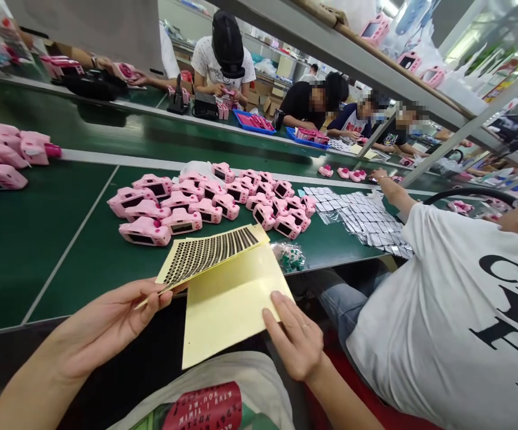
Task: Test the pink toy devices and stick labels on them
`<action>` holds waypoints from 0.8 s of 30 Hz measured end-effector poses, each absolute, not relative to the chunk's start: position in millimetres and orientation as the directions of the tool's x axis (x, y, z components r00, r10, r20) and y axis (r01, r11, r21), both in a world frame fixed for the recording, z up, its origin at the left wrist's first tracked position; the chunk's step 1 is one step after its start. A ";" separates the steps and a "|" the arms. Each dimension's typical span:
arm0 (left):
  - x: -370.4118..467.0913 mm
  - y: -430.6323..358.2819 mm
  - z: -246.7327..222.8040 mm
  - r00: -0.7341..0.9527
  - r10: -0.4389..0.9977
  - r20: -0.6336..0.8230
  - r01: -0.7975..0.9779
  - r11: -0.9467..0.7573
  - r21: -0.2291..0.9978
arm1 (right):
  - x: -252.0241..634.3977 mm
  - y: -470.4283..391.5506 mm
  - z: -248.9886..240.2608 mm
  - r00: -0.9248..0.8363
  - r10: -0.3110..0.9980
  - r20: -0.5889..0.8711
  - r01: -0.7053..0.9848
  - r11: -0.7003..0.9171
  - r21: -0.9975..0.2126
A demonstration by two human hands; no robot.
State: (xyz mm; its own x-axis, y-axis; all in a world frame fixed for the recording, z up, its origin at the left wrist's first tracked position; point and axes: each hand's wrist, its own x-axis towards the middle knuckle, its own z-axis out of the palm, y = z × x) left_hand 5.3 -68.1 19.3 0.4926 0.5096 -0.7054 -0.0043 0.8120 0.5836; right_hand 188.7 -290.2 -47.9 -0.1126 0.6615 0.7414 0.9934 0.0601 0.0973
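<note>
My left hand (119, 319) pinches the left corner of a sticker sheet (209, 254), pale yellow with rows of small black stickers. Under and behind it, a plain yellow backing sheet (232, 304) slants down over my lap, with my right hand (297, 337) gripping its right edge, thumb hidden beneath. The two sheets meet or overlap near their far right corner; whether they are joined there I cannot tell. Just beyond them on the green bench stand many pink toy cameras (182, 221), packed close together, dark screens mostly facing me.
Right of the cameras lie a small bag of green parts (291, 257) and rows of flat silvery packets (366, 218). A co-worker in a white shirt (460, 310) sits close on my right, arm over the bench. More pink cameras (3, 149) lie far left. A metal shelf beam (357, 48) crosses above.
</note>
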 end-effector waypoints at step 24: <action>8.4 -58.1 -35.0 0.765 0.351 -0.540 0.483 0.242 0.841 | 190.8 -250.8 -93.9 0.733 0.653 0.191 0.424 -0.219 -0.879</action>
State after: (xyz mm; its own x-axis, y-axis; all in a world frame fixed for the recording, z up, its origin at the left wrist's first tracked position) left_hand 8.4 -58.1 -35.0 0.7649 0.3507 -0.5403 0.4834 0.2418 0.8413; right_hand 190.8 -250.8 -93.9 0.7330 0.6529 0.1908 0.4239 -0.2191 -0.8788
